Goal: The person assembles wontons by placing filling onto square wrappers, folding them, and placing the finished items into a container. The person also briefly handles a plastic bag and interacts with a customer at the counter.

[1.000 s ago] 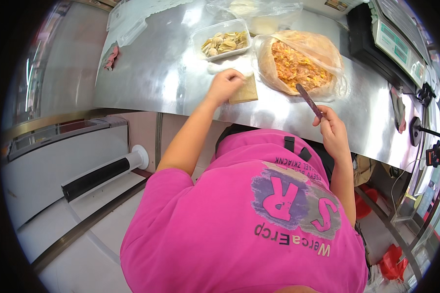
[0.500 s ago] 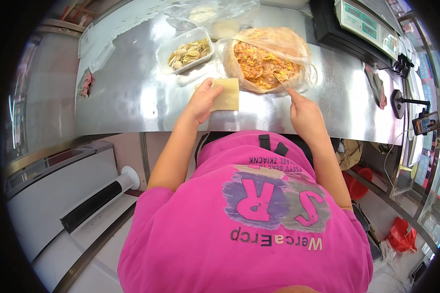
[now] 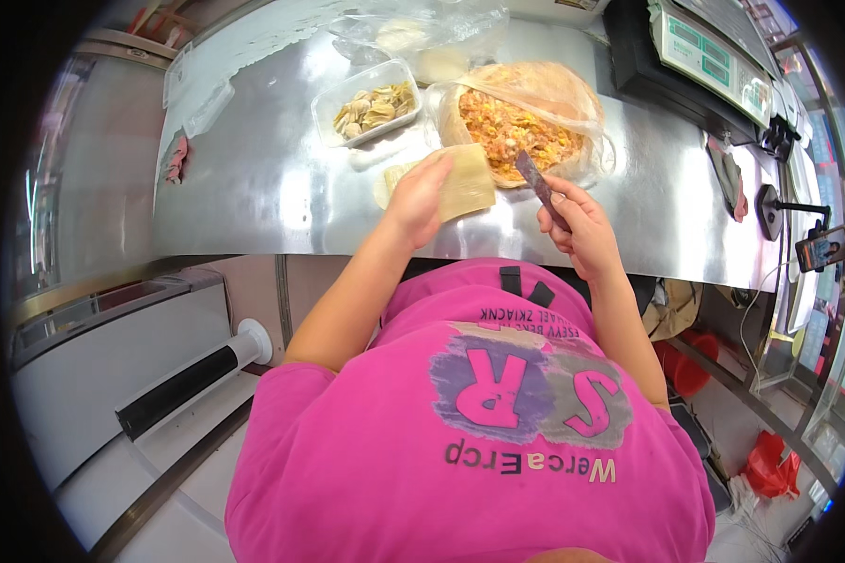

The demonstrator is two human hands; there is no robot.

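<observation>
My left hand [image 3: 419, 203] is closed on pale yellow, square wonton wrappers [image 3: 469, 184], held just above the metal table; the fingers underneath are hidden. Gripped in my right hand [image 3: 580, 227] is a dark, flat filling stick [image 3: 537, 182], its upper end at the near edge of a clear plastic bag [image 3: 580, 86]. Orange and yellow minced filling [image 3: 509, 127] fills the bag's open mouth. Just beyond my left hand, a clear plastic tray [image 3: 326, 105] holds several folded wontons [image 3: 377, 107].
Crumpled clear plastic [image 3: 357, 45] lies at the back of the metal table [image 3: 253, 169]. A scale [image 3: 709, 56] stands at the back right, with a phone on a stand [image 3: 821, 249] at the right edge. A pinkish cloth [image 3: 176, 159] lies far left.
My right hand has drawn the stick out of the filling and tilted it up toward the left. My left hand has shifted right with the wrappers, which are now turned and closer to the bag.
</observation>
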